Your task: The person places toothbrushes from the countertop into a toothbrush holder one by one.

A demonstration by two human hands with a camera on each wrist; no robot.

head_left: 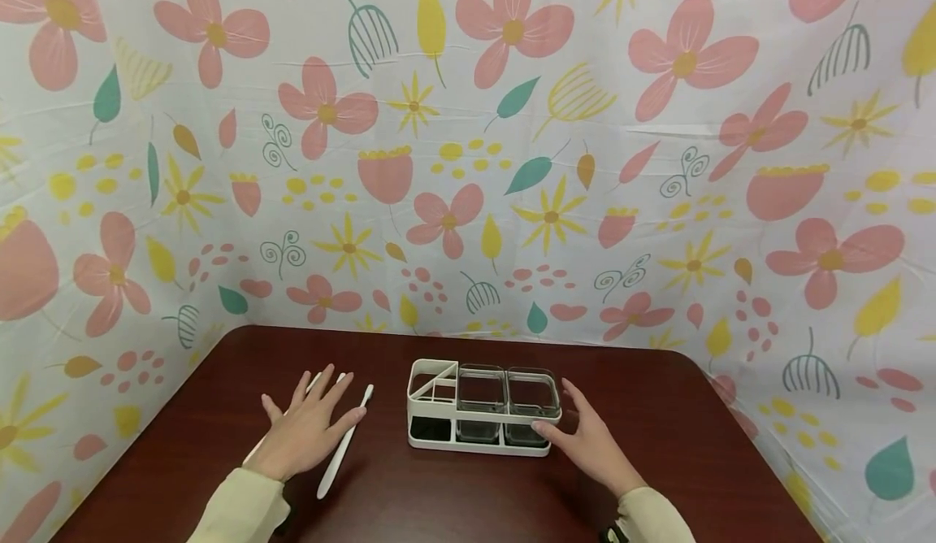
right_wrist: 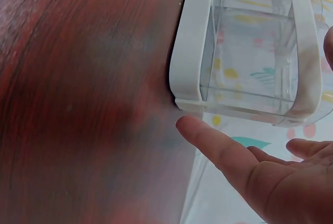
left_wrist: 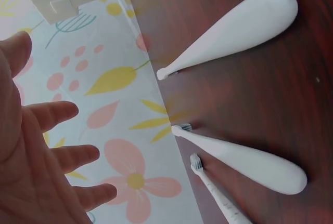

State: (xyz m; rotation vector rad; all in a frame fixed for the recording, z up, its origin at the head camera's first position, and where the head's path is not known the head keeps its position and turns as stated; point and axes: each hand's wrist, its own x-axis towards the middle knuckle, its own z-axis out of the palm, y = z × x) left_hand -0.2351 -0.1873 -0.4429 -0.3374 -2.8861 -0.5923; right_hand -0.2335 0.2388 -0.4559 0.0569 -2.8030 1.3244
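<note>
My left hand (head_left: 307,429) hovers with fingers spread above three white toothbrushes on the left. One toothbrush (head_left: 345,447) shows beside the thumb; the others lie mostly beneath the hand in the head view. The left wrist view shows all three: a wide-handled toothbrush (left_wrist: 244,26), a second white toothbrush (left_wrist: 250,161) and a thinner one (left_wrist: 218,195). At the centre stands a white toothbrush holder (head_left: 431,407) with two clear cups (head_left: 480,401) in its right compartments. My right hand (head_left: 595,449) is at its right end, thumb near the front corner, fingers extended alongside.
Everything stands on a dark red-brown table (head_left: 424,498) with rounded back corners. A white curtain (head_left: 468,275) with a floral print hangs behind the table and along both sides. The holder's left part has a slanted divider (head_left: 436,382).
</note>
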